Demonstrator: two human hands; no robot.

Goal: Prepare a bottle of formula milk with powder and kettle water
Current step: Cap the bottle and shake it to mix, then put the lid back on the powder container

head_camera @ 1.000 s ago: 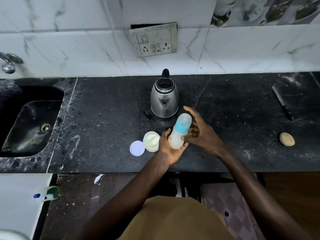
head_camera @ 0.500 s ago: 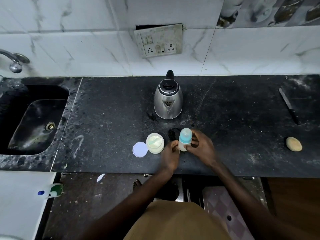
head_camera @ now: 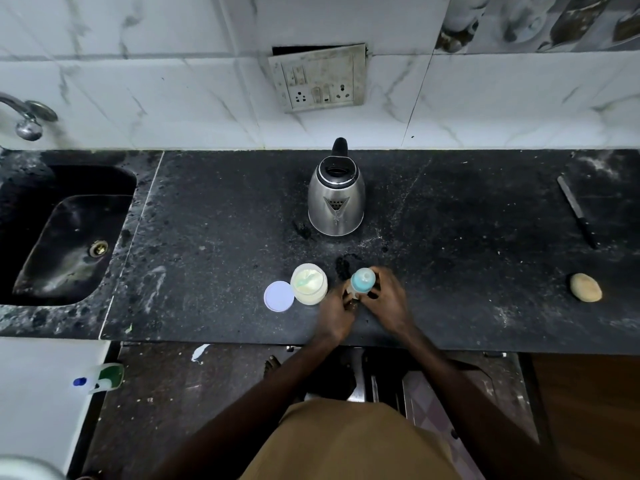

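The baby bottle [head_camera: 363, 280], clear-bodied with a pale blue top, stands upright near the front of the worktop [head_camera: 214, 237], held low down by the left hand [head_camera: 337, 315] and right hand [head_camera: 389, 301]. Just left of it sits the open powder tub [head_camera: 309, 284], holding cream powder and perhaps a scoop. Its round white lid [head_camera: 279, 296] lies flat against it. The steel kettle [head_camera: 336, 199] stands behind, spout forward.

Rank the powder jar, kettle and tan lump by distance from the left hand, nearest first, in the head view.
From the left hand:
1. Powder jar, just to its left.
2. Kettle, straight behind it.
3. Tan lump, far to the right.
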